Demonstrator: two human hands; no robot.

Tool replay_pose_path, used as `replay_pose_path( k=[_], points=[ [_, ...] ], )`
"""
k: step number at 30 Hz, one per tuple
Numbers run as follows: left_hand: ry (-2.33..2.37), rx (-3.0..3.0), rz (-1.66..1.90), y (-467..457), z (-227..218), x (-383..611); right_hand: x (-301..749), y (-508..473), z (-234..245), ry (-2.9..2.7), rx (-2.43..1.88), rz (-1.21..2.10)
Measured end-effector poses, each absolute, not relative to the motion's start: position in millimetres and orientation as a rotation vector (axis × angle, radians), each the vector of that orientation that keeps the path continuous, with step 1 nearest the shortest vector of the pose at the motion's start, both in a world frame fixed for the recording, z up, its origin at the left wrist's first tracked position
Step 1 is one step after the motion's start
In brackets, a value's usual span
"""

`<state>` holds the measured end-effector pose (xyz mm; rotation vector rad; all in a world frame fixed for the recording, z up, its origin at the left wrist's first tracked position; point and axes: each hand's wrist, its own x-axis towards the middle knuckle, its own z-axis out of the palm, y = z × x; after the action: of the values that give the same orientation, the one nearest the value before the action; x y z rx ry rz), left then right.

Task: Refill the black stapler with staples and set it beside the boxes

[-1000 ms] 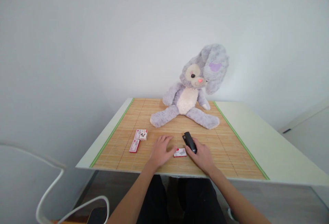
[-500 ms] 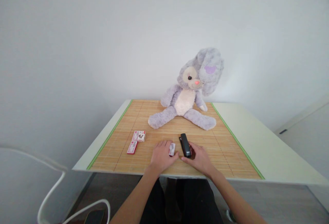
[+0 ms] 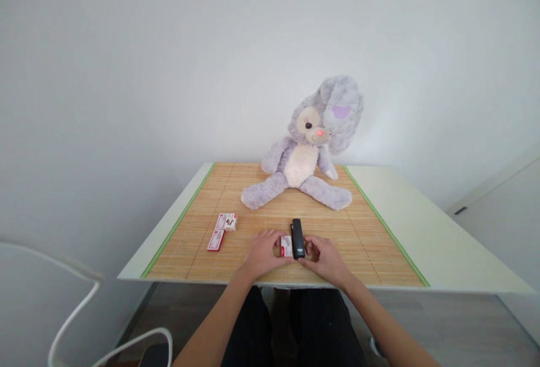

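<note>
My left hand (image 3: 264, 252) grips a small red-and-white box (image 3: 286, 247) at its far and near ends, its fingers curled over the mat. Directly right of the box, close against it, a black stapler (image 3: 297, 238) lies lengthwise, pointing away from me. My right hand (image 3: 327, 261) is bent around the stapler's near right side, with the thumb by its near end and the fingertips at its side. Further left, small red-and-white boxes (image 3: 216, 240) lie on the mat, one printed with a stapler-like picture (image 3: 230, 221).
A bamboo mat (image 3: 189, 243) with green edges covers much of the white table (image 3: 430, 226). A grey-purple plush rabbit (image 3: 300, 164) sits at the back against the wall. A white cable (image 3: 76, 322) hangs at the lower left.
The box and the stapler have come together side by side, and more of the box's face shows. The stapler has turned straighter. My right hand has shifted slightly left.
</note>
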<state>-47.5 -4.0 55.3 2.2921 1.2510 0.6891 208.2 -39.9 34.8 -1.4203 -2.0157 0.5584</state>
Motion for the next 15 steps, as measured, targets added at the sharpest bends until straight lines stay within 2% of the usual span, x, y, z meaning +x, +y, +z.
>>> replay_pose_path(
  k=[15],
  points=[
    [1.218, 2.240, 0.740, -7.5, 56.7, -43.5, 204.6, -42.2, 33.5, -2.021, -1.436, 0.552]
  ],
)
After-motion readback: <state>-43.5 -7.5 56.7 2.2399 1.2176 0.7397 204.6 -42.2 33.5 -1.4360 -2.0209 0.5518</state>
